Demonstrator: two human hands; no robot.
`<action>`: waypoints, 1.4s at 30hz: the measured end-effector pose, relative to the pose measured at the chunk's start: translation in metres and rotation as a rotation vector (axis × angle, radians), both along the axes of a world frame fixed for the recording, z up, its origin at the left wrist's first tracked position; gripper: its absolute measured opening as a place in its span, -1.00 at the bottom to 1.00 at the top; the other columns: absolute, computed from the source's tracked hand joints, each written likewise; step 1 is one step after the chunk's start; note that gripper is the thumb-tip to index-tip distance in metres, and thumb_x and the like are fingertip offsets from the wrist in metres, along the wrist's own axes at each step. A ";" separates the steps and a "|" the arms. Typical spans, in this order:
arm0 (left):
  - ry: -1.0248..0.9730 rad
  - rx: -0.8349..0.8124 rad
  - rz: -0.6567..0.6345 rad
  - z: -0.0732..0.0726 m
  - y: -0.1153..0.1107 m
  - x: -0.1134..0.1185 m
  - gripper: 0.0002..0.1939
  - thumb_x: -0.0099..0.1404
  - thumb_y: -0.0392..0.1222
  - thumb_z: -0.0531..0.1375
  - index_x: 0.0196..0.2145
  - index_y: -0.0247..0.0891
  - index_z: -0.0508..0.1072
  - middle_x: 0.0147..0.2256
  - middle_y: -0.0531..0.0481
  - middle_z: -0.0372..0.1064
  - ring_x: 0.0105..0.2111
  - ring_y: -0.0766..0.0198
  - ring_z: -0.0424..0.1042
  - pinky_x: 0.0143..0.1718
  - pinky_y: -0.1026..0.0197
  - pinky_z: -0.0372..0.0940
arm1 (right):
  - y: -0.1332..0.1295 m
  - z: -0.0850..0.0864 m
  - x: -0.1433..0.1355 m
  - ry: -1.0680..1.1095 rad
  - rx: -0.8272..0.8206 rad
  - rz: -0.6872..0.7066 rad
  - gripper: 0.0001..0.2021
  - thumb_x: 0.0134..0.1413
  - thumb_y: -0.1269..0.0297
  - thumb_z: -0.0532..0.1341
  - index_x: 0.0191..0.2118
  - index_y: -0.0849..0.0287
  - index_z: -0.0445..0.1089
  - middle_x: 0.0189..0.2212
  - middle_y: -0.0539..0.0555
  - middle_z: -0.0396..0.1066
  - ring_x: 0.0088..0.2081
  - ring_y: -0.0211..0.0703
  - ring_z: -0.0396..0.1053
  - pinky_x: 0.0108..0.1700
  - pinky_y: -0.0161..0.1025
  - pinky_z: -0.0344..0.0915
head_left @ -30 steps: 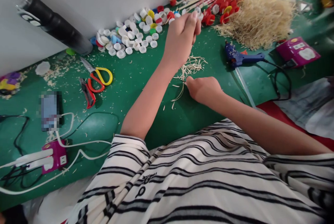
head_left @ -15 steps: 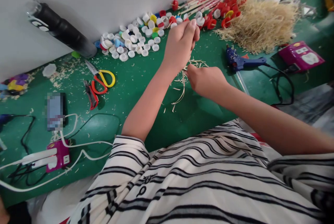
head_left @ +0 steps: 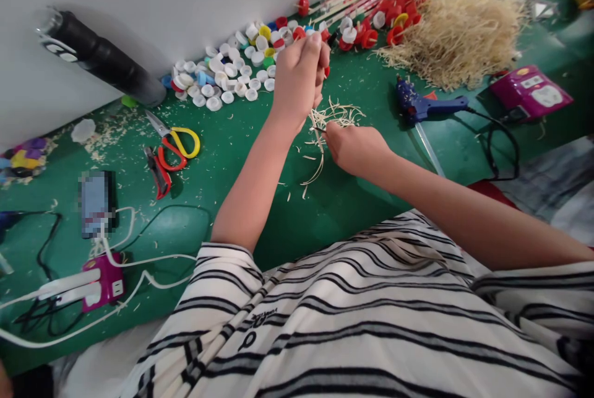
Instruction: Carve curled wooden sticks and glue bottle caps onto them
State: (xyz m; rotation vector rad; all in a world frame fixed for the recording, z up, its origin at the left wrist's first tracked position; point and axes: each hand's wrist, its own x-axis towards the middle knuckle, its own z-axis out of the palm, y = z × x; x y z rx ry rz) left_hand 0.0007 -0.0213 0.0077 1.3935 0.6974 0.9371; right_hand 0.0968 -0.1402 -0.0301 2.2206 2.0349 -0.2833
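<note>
My left hand (head_left: 299, 79) is closed in a fist above the green table, in front of the bottle caps; what it holds is mostly hidden, with a bit of red showing beside the fingers. Lower and to its right, my right hand (head_left: 355, 147) is closed, and a thin dark tip pokes out from its fingers toward the left wrist. I cannot make out the whole of that object. Thin pale shavings (head_left: 341, 114) curl on the table just beyond my right hand, and a few long strips hang or lie between the hands.
White and coloured bottle caps (head_left: 231, 70) lie along the wall, beside red caps (head_left: 396, 11), sticks and a shavings heap (head_left: 455, 39). A blue glue gun (head_left: 429, 106) is at right. Scissors (head_left: 185, 142), pliers (head_left: 158, 175), a black bottle (head_left: 104, 60) and a phone (head_left: 96, 203) are at left.
My left hand has shifted left relative to the caps and the shavings, and a bit of red now shows by its fingers. My right hand stays closed near the shavings. The whole view has shifted slightly.
</note>
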 end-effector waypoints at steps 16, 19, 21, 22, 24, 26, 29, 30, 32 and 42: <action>-0.137 -0.110 0.025 0.002 0.005 0.003 -0.31 0.47 0.44 0.23 -0.59 -0.11 0.27 -0.61 0.17 -0.19 -0.63 0.42 -0.31 -0.68 0.27 -0.26 | -0.014 -0.017 0.002 -0.020 -0.118 -0.008 -0.55 0.61 0.18 -0.18 0.17 0.17 0.40 -0.22 0.32 0.66 -0.18 0.22 0.65 -0.33 -0.13 0.04; -0.148 -0.105 0.015 0.001 0.005 0.004 -0.33 0.45 0.46 0.24 -0.59 -0.07 0.29 -0.61 0.16 -0.17 -0.63 0.39 -0.29 -0.69 0.25 -0.24 | -0.015 -0.017 0.002 -0.022 -0.120 -0.023 -0.53 0.62 0.13 -0.19 0.17 0.15 0.41 -0.20 0.31 0.67 -0.16 0.22 0.66 -0.32 -0.14 0.03; -0.141 -0.112 0.000 0.001 0.004 0.004 -0.34 0.48 0.42 0.21 -0.57 -0.08 0.29 -0.60 0.16 -0.17 -0.62 0.39 -0.29 -0.67 0.24 -0.23 | -0.016 -0.016 0.002 -0.031 -0.115 -0.029 -0.51 0.62 0.10 -0.19 0.17 0.14 0.42 -0.18 0.30 0.68 -0.15 0.20 0.66 -0.31 -0.13 0.00; -0.135 -0.114 -0.006 0.000 0.004 0.004 -0.35 0.51 0.40 0.20 -0.57 -0.09 0.29 -0.59 0.16 -0.17 -0.63 0.40 -0.29 -0.66 0.23 -0.24 | -0.017 -0.015 0.002 -0.033 -0.111 -0.036 -0.51 0.62 0.09 -0.19 0.17 0.14 0.42 -0.17 0.30 0.69 -0.15 0.19 0.65 -0.31 -0.13 -0.02; -0.134 -0.108 -0.023 -0.002 0.005 0.004 -0.37 0.55 0.34 0.18 -0.54 -0.11 0.29 -0.59 0.17 -0.18 -0.62 0.40 -0.30 -0.65 0.22 -0.26 | -0.019 -0.011 0.003 -0.024 -0.089 -0.057 -0.50 0.62 0.09 -0.20 0.16 0.16 0.42 -0.17 0.31 0.68 -0.17 0.17 0.64 -0.32 -0.12 -0.04; -0.153 -0.107 -0.033 -0.003 0.006 0.005 -0.39 0.58 0.30 0.16 -0.53 -0.12 0.30 -0.58 0.18 -0.19 -0.61 0.41 -0.31 -0.64 0.22 -0.28 | -0.019 -0.004 0.003 -0.005 -0.040 -0.078 -0.49 0.62 0.08 -0.22 0.15 0.17 0.42 -0.19 0.30 0.67 -0.21 0.15 0.61 -0.33 -0.12 -0.07; -0.179 -0.127 -0.023 -0.002 0.006 0.005 -0.40 0.61 0.22 0.16 -0.53 -0.14 0.29 -0.59 0.20 -0.20 -0.61 0.43 -0.31 -0.65 0.25 -0.29 | -0.014 0.009 0.004 0.002 0.038 -0.079 -0.47 0.62 0.08 -0.24 0.14 0.18 0.42 -0.23 0.30 0.66 -0.26 0.11 0.57 -0.34 -0.11 -0.09; -0.177 -0.135 -0.017 -0.002 0.006 0.004 -0.40 0.62 0.19 0.16 -0.53 -0.16 0.29 -0.59 0.21 -0.20 -0.62 0.44 -0.30 -0.65 0.27 -0.29 | -0.011 0.013 0.003 -0.002 0.048 -0.069 -0.47 0.62 0.08 -0.23 0.14 0.19 0.42 -0.23 0.30 0.66 -0.27 0.10 0.57 -0.34 -0.11 -0.10; -0.176 -0.135 -0.015 -0.001 0.004 0.004 -0.42 0.64 0.14 0.15 -0.52 -0.18 0.29 -0.60 0.21 -0.18 -0.64 0.46 -0.27 -0.66 0.32 -0.26 | -0.003 0.019 0.000 -0.008 0.050 -0.036 -0.48 0.62 0.09 -0.22 0.14 0.19 0.43 -0.21 0.30 0.66 -0.26 0.08 0.56 -0.34 -0.11 -0.10; -0.167 -0.127 0.000 -0.004 0.007 0.003 -0.41 0.61 0.16 0.17 -0.54 -0.18 0.30 -0.60 0.22 -0.20 -0.65 0.46 -0.26 -0.68 0.30 -0.25 | 0.006 -0.001 -0.007 0.045 -0.031 -0.011 -0.54 0.61 0.14 -0.16 0.16 0.16 0.43 -0.23 0.27 0.66 -0.27 0.07 0.55 -0.31 -0.12 -0.01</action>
